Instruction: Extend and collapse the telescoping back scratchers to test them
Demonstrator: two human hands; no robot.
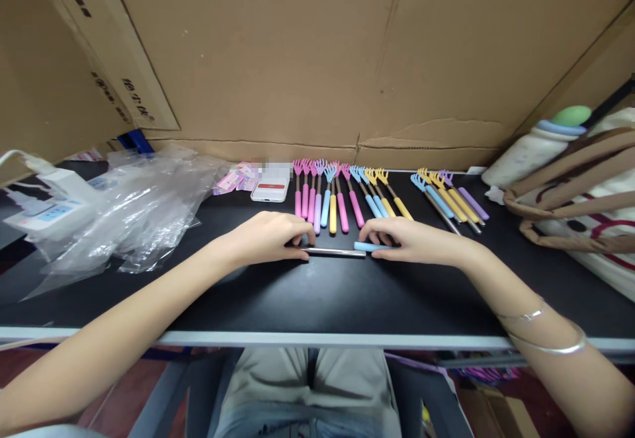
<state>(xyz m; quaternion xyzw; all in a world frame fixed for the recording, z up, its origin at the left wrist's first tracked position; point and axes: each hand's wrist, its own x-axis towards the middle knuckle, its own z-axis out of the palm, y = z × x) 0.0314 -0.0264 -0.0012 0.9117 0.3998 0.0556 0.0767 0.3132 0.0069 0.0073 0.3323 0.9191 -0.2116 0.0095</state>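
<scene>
From here, the left hand [272,236] pinches a rod [337,251], and the right hand [411,238] holds a blue grip [364,247] beside its end, not on yet. The middle scratchers [342,213] wear grips; the right bunch [439,202] shows bare metal. All sit at the table [297,299].

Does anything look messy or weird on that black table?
The clear plastic bags on the left look messy: they lie in a crumpled heap, while the colourful claw-ended sticks lie side by side. Nothing looks spilled.
</scene>
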